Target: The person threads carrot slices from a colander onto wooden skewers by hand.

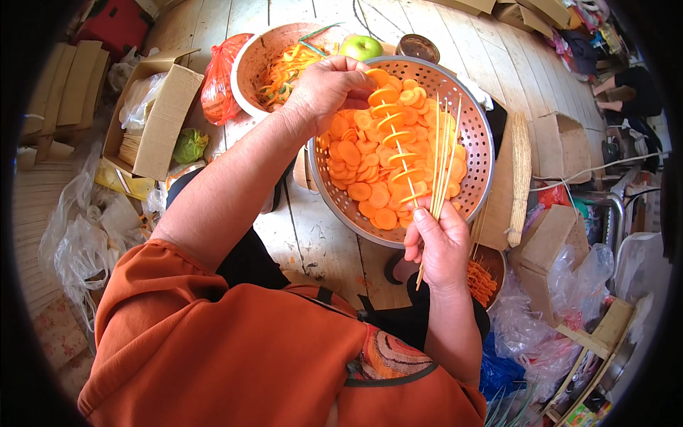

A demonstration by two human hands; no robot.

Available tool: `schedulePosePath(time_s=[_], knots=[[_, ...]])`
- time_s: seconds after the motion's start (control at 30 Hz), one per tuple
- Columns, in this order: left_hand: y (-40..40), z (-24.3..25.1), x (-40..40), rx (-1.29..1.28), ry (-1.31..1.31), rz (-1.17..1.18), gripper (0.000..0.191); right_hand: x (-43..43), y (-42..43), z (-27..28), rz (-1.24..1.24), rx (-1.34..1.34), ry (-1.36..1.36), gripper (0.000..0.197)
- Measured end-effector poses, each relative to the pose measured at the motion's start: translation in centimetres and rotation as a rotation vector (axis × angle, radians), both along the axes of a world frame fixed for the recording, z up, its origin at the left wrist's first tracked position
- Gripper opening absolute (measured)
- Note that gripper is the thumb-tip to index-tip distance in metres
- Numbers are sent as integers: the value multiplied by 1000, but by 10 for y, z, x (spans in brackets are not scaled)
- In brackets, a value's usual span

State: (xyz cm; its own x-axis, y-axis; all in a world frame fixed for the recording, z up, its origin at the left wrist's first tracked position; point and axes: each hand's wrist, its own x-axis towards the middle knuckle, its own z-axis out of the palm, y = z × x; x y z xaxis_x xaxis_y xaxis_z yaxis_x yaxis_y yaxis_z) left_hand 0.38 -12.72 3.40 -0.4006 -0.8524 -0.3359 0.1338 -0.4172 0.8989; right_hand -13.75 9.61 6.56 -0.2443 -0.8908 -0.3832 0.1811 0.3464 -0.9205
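Observation:
My right hand (440, 240) grips the lower end of a wooden skewer (411, 184) along with several bare bamboo skewers (442, 160). Spaced carrot slices (404, 156) are threaded along that one skewer, which slants up and away. At its far end, the fingers of my left hand (328, 91) pinch a carrot slice (378, 78); whether the skewer's tip pierces it is hard to see. Beneath both hands sits a perforated metal colander (476, 152) holding a heap of round carrot slices (349, 155).
Beyond the colander are a white basin (243, 66) of peelings, a green apple (362, 48) and a small round tin (418, 48). A red plastic bag (221, 80) and cardboard box (165, 125) stand left. Right are a skewer bundle (518, 176) and a bowl of threaded carrots (482, 283).

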Motion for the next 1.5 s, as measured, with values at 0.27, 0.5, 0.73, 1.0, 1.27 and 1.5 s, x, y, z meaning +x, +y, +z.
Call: schedulePosePath(time_s=[0.27, 0.5, 0.73, 1.0, 1.27, 1.5], knots=[[6, 3, 0, -26, 55, -67, 7, 1, 1, 1, -16, -21, -7, 14], [9, 0, -10, -31, 39, -17, 7, 1, -2, -1, -21, -22, 23, 14], [11, 3, -9, -59, 39, -5, 9, -1, 0, 0, -55, -18, 1, 15], [21, 2, -13, -150, -91, -80, 11, -30, 15, 9, -304, -150, -78, 18], [46, -25, -10, -658, -653, -429, 22, -122, 119, 23, -785, -384, -61, 20], [58, -51, 6, -1200, -1008, -570, 21, -149, 264, -88, -1192, 52, -38, 18]])
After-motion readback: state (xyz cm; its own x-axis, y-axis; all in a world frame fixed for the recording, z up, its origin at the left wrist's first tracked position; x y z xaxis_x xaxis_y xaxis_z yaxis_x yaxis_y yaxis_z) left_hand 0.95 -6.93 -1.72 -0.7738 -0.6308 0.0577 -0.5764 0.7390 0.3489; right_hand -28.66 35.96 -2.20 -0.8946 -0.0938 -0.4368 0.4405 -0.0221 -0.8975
